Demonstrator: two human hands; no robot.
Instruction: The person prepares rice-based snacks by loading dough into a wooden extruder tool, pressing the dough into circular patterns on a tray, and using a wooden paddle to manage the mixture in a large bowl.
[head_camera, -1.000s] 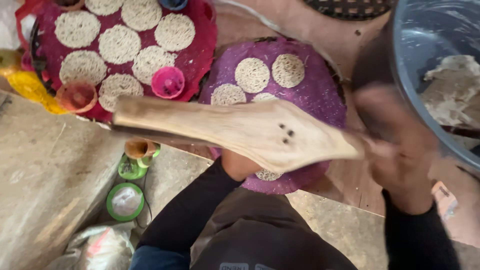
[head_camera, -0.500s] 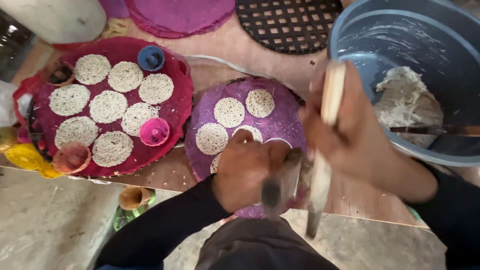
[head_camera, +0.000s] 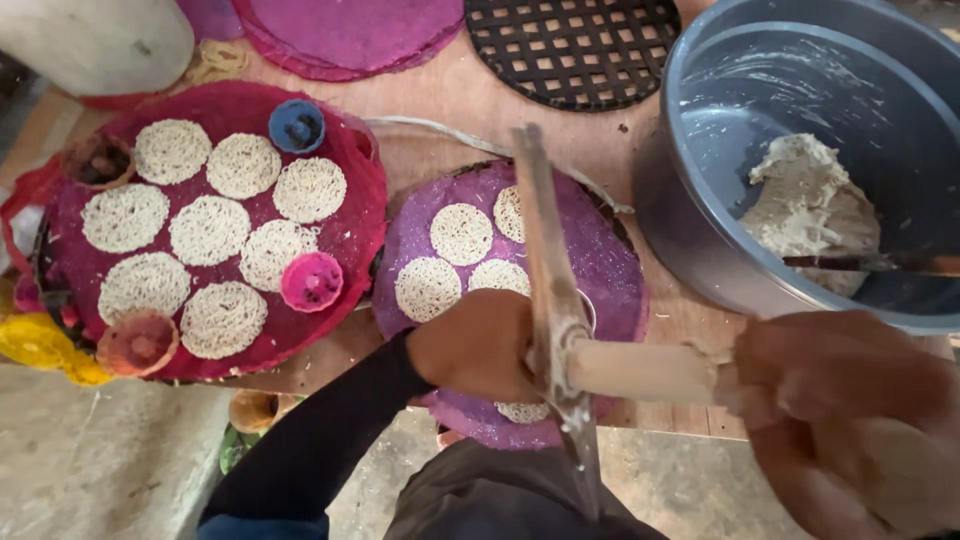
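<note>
Wooden noodle press (head_camera: 560, 330) sat in both hands over the near edge of the worktop (head_camera: 450, 100), its long wooden handle running up and away across the purple woven mat (head_camera: 610, 270) and its pale barrel pointing sideways toward the right. Largest of all was the grey metal basin (head_camera: 700, 200) at the far right, holding a lump of pale dough (head_camera: 810, 200) with a utensil handle lying across it. Next came the red woven mat (head_camera: 350, 150) on the left, covered with round nests of pressed noodles (head_camera: 210, 230) and ringed by small cup-shaped plastic moulds, a blue one (head_camera: 297, 126) at the top and a pink one (head_camera: 311, 281) at its right side. The purple woven mat lay between the red mat and the basin, bearing a few more noodle rounds (head_camera: 461, 233). A black lattice trivet (head_camera: 575, 45) lay at the far edge. The left hand (head_camera: 480, 345), in a dark sleeve, was closed around the press where the handle met the barrel. The right hand (head_camera: 840, 380), blurred, was closed on the barrel's outer end.
</note>
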